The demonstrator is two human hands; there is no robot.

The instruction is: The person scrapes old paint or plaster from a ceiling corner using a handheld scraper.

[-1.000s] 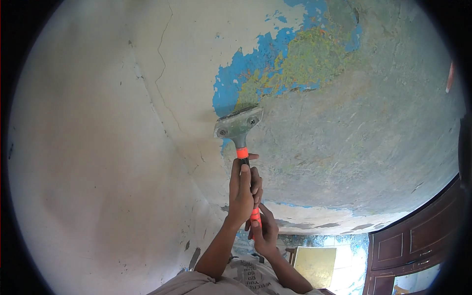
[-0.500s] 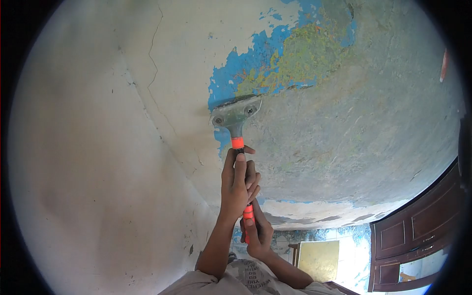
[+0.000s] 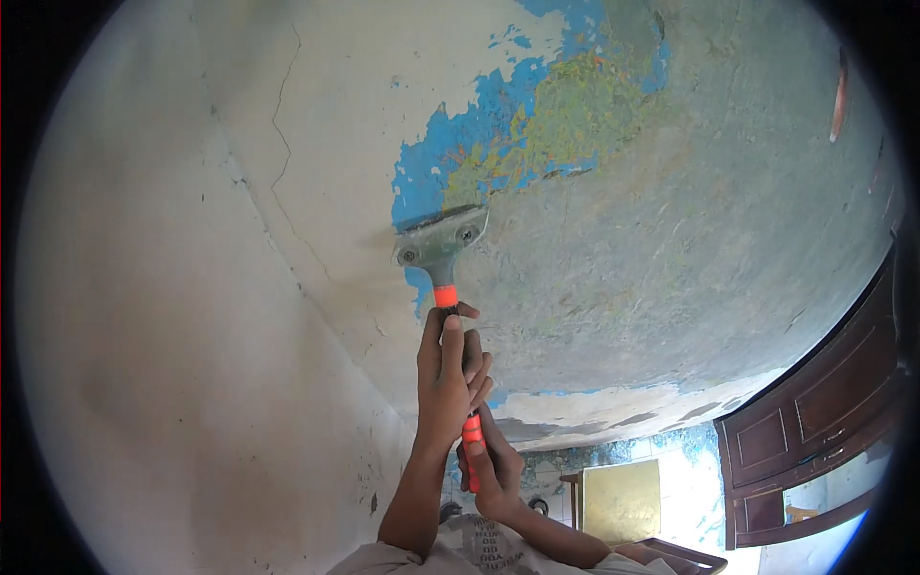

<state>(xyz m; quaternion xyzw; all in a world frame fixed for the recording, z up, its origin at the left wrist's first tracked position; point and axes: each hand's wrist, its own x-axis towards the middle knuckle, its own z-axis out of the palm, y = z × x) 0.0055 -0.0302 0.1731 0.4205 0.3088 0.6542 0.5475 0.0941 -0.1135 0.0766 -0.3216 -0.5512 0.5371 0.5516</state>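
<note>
A wide-bladed wall scraper (image 3: 439, 251) with a grey metal head and an orange and black handle points up the wall. Its blade lies at the lower edge of a blue paint patch (image 3: 422, 187), where cream paint, blue paint and bare grey plaster meet. My left hand (image 3: 455, 362) wraps the upper handle just under the orange collar, thumb along it. Lower down, my right hand (image 3: 494, 471) grips the orange end of the same handle. Whether the blade's edge presses on the wall cannot be made out.
Cream paint with a thin crack (image 3: 278, 144) covers the left part; a wall corner runs down there. Bare grey plaster (image 3: 613, 278) spreads right. Below stand a yellowish-topped piece of furniture (image 3: 621, 503) and a dark wooden cabinet (image 3: 805, 436). Tiled floor shows bright beside them.
The view has shifted a little, moving the wall left and down in the picture. The scraper and both hands sit slightly lower against the paint patch. Both grips are unchanged.
</note>
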